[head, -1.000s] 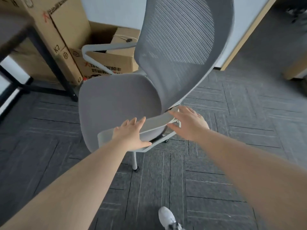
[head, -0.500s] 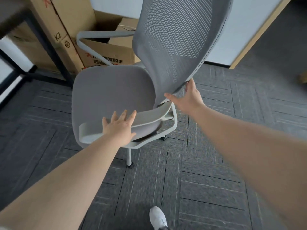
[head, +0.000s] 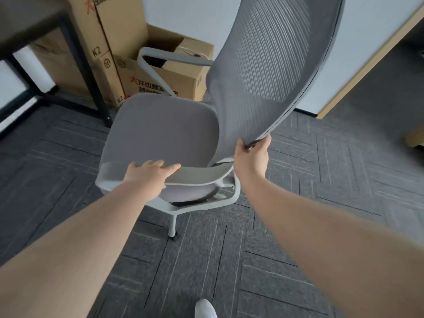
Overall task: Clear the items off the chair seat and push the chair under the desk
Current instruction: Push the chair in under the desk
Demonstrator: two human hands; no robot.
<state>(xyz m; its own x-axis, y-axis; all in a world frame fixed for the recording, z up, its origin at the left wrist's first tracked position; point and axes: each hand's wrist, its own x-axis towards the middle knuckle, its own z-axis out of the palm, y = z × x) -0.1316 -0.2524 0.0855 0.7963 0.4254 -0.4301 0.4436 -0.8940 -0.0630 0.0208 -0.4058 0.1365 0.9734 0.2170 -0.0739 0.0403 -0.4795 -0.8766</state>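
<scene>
Grey mesh-backed office chair (head: 160, 136) stands on the carpet, seat bare, short of the dark tabletop (head: 25, 21). Left hand (head: 149, 174) lies flat on the near armrest; right hand (head: 251, 157) clasps the backrest edge, evidently to steer it under

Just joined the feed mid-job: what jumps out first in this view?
The grey mesh chair back dominates, rising from centre to the top right, with the right hand gripping its lower edge. The left hand rests flat on the near armrest, beside a bare grey seat. Behind the chair stand cardboard boxes, and a dark desk fills the upper left.
</scene>
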